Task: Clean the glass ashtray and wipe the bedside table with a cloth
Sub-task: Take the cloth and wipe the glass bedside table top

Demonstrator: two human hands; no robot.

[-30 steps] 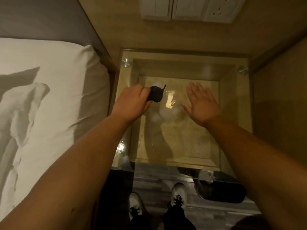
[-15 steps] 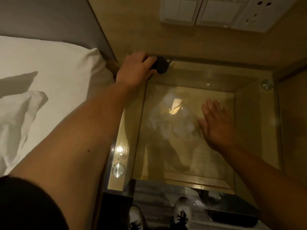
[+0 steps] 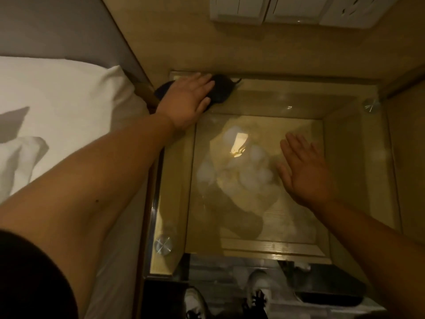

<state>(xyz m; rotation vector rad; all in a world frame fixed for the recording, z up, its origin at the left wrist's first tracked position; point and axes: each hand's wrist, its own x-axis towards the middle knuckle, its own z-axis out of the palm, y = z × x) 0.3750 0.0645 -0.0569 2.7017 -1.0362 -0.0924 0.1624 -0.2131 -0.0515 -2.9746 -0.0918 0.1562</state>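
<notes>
The dark cloth (image 3: 219,90) lies at the far left corner of the bedside table (image 3: 351,143), bunched under the left hand (image 3: 186,100), which presses flat on it with fingers together and extended, palm down, not pinching. The cloth looks soft and limp, light enough to slide under a flat palm; I judge it is best held just so, pinned beneath the whole hand, since a loose end sticks out on the far side and could drag or fold under.

The table top is clear glass over a wooden box frame, fixed at its corners by round metal studs (image 3: 163,244). It shows cloudy smears and a bright reflection near the middle, so much of it probably remains to be wiped. Glass is hard, smooth and slippery, and I would keep the pressure even rather than lean on it.

The right hand (image 3: 305,173) is open and holds nothing, fingers close together, palm down over the right half of the glass; whether it touches I cannot tell. No ashtray is in sight.

A white pillow (image 3: 57,111) lies just beside the table on the left, and wall switches (image 3: 264,8) sit above.
</notes>
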